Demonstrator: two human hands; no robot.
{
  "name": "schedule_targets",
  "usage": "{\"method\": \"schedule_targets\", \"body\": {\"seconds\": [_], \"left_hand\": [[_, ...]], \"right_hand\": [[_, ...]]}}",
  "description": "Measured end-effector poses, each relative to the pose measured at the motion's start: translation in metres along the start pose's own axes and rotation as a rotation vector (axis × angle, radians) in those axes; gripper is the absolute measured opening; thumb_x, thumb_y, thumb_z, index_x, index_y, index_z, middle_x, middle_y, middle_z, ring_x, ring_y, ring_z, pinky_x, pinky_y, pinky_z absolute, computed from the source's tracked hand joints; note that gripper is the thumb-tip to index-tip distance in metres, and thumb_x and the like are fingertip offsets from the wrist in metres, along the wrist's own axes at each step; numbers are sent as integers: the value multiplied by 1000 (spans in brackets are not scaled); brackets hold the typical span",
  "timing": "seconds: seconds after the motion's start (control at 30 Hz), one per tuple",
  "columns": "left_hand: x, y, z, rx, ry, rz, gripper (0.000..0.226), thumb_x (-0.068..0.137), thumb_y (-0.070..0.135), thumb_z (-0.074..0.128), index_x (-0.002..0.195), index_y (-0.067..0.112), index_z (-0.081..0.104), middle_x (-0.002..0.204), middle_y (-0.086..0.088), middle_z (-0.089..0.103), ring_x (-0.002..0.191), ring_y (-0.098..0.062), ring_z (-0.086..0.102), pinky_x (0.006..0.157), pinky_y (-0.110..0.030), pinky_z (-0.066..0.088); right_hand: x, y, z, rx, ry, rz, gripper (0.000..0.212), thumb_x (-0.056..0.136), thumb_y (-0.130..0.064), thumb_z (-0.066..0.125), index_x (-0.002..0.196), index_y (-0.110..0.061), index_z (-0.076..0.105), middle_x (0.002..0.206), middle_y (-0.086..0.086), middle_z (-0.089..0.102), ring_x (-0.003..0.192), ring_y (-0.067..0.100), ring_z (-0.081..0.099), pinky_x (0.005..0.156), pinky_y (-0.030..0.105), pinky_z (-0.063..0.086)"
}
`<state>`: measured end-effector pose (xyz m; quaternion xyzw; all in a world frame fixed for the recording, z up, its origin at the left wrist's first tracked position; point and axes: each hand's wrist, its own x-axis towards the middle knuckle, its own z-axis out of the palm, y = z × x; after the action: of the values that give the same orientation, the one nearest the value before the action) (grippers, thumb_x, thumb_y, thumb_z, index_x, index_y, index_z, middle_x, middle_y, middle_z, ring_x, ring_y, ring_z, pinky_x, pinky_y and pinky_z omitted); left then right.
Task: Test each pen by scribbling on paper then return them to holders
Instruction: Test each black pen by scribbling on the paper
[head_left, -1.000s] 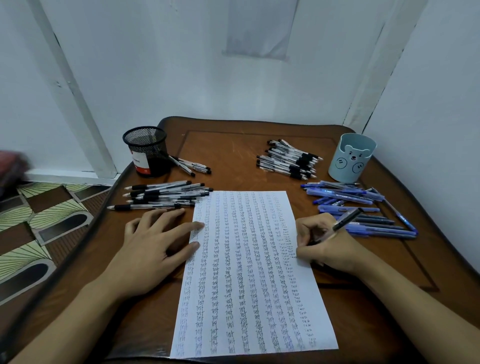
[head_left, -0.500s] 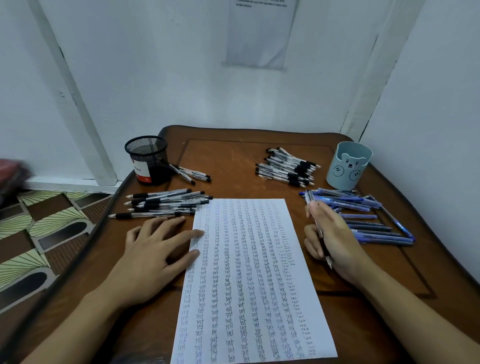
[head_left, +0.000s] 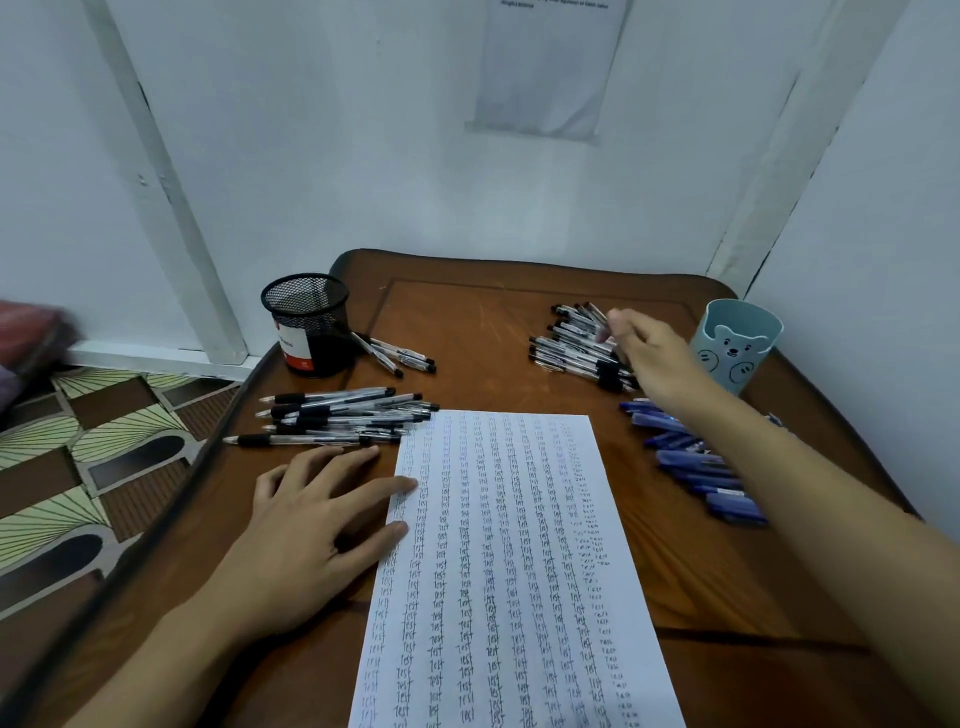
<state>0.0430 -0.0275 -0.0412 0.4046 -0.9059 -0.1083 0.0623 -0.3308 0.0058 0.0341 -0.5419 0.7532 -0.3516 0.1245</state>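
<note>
— Where are your grips?
— My left grip (head_left: 311, 525) lies flat, fingers spread, tips on the left edge of the paper (head_left: 509, 571). My right grip (head_left: 649, 348) is on the far pile of black pens (head_left: 571, 348), fingers curled; whether it pinches one, I cannot tell.
— The holders?
— Mesh holder (head_left: 306, 322) far left, bear cup (head_left: 735, 343) far right.

A: Your left hand (head_left: 311, 525) lies flat, palm down, fingers straight and spread, thumb out to the side.

B: Your right arm reaches far forward. Your right hand (head_left: 649, 348) has its fingers curled toward the thumb, too blurred to show any pinch.
</note>
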Motion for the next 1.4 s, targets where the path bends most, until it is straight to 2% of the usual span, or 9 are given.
{"method": "schedule_targets", "body": {"seconds": [0.17, 0.27, 0.47, 0.7, 0.8, 0.87, 0.9, 1.17, 1.4], "left_hand": [[1, -1, -1, -8, 3, 10, 58, 83, 90, 11, 138, 75, 24, 158, 34, 12, 150, -4, 0, 116, -38, 3], [1, -2, 0, -7, 7, 14, 58, 84, 90, 12, 138, 74, 25, 158, 35, 12, 150, -3, 0, 118, -43, 4], [1, -4, 1, -25, 27, 19, 56, 86, 89, 18, 138, 72, 29, 158, 33, 19, 150, -4, 5, 116, -41, 5], [1, -3, 1, -38, 28, -15, 64, 80, 93, 15, 138, 70, 29, 154, 38, 16, 147, 2, 3, 118, -39, 6], [3, -4, 1, -54, 38, -22, 66, 79, 95, 17, 138, 68, 32, 152, 37, 18, 147, 2, 6, 118, -38, 7], [3, -4, 1, -64, 42, -21, 66, 79, 94, 19, 137, 68, 33, 152, 36, 20, 147, 2, 8, 117, -39, 8], [3, -4, 1, -67, 44, -20, 65, 79, 94, 19, 137, 68, 33, 152, 36, 21, 147, 2, 8, 117, -39, 9], [2, -5, 0, -64, 31, -18, 64, 81, 93, 20, 138, 67, 31, 153, 34, 21, 146, 2, 7, 119, -42, 11], [3, -5, -1, -56, 8, -29, 67, 80, 93, 18, 140, 67, 28, 155, 34, 17, 147, 0, 4, 121, -43, 7]], "right_hand": [[46, 25, 18, -265, 46, -58, 17, 104, -36, 55, 97, -20, 57, 77, -6, 54, 77, 21, 54, 65, 34, 37], [59, 34, 28, -355, 83, -28, 17, 100, -34, 62, 96, -18, 60, 84, 0, 55, 84, 25, 54, 67, 33, 37], [64, 46, 40, -529, 120, -92, 26, 100, -5, 55, 122, -7, 70, 106, 15, 63, 102, 35, 54, 78, 42, 44], [45, 35, 54, -458, 215, -121, 28, 97, -5, 59, 119, -15, 73, 115, 7, 70, 110, 31, 57, 97, 49, 41], [26, 9, 68, -157, 201, -202, 19, 95, -9, 66, 109, -14, 77, 109, 2, 73, 104, 18, 64, 99, 37, 51], [11, -11, 80, -12, 84, -227, 17, 95, -8, 67, 108, -14, 76, 104, -4, 71, 92, 8, 63, 86, 15, 50], [5, -20, 85, 31, 11, -235, 17, 95, -8, 66, 108, -15, 75, 102, -7, 69, 88, 4, 62, 81, 13, 50], [2, -50, 132, -70, -279, -329, 23, 99, -28, 63, 120, -27, 72, 107, -12, 63, 106, 9, 52, 100, 44, 44], [8, -57, 140, -196, -264, -315, 19, 99, -30, 64, 115, -29, 73, 111, -8, 63, 111, 15, 52, 103, 51, 40]]}}
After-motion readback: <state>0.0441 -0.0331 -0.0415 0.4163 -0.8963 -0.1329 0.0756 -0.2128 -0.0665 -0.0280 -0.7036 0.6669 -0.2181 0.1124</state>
